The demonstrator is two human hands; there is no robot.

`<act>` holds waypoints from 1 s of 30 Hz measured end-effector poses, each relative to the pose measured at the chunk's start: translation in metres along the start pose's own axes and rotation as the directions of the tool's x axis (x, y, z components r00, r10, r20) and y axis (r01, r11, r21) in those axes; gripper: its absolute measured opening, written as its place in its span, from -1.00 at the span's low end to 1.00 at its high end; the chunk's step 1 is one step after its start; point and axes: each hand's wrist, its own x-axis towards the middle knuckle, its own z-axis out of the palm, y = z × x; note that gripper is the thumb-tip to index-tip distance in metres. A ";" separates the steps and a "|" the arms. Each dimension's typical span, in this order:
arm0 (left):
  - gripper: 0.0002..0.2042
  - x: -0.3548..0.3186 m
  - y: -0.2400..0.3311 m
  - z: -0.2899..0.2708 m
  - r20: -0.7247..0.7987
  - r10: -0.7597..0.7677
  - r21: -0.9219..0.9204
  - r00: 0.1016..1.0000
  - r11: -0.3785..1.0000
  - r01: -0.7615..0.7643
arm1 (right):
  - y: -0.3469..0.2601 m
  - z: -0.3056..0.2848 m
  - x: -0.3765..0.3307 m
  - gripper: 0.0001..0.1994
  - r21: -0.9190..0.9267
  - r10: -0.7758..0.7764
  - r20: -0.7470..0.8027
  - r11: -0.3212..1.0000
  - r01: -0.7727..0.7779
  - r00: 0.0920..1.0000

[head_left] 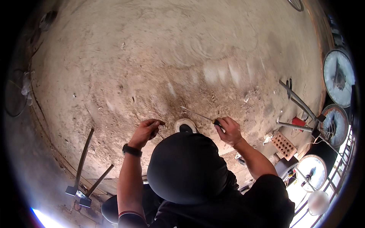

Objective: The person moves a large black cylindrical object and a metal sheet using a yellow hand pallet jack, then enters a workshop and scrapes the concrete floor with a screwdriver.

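My right hand [229,131] is closed round the dark handle of a screwdriver [197,114]. Its thin metal shaft slants up and left over the dusty ground. Across from it, my left hand [143,132], with a black watch [132,149] on the wrist, is closed with the fingers pinched together. Something small and brownish may be at its fingertips; I cannot make it out. Between the two hands lies a pale round piece [177,125] with a dark centre, partly hidden by a rounded black covering [186,167] in the foreground.
At the left, two metal bars [84,157] with square dark ends stand near a wall edge. To the right are a perforated brick [283,146], more metal legs [298,100], a red object [298,121] and several large round discs [338,78].
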 end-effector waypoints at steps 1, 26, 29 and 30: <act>-0.73 0.001 -0.001 0.001 0.009 -0.001 -0.033 1.000 0.999 0.001 | -0.001 -0.001 0.001 -0.72 0.013 0.001 -0.013 1.000 -0.001 1.000; -0.56 0.030 0.021 0.016 0.163 -0.091 0.355 0.982 0.934 0.028 | -0.037 -0.012 0.009 -0.66 0.110 -0.296 0.076 0.952 0.287 0.952; -0.65 0.031 0.009 0.016 0.266 -0.112 0.444 0.957 0.896 -0.018 | -0.031 -0.014 -0.008 -0.63 0.063 -0.259 0.132 0.966 0.253 0.957; -0.65 0.031 0.011 0.017 0.292 -0.104 0.481 0.951 0.875 -0.052 | -0.030 -0.015 -0.012 -0.63 0.052 -0.242 0.147 0.970 0.237 0.959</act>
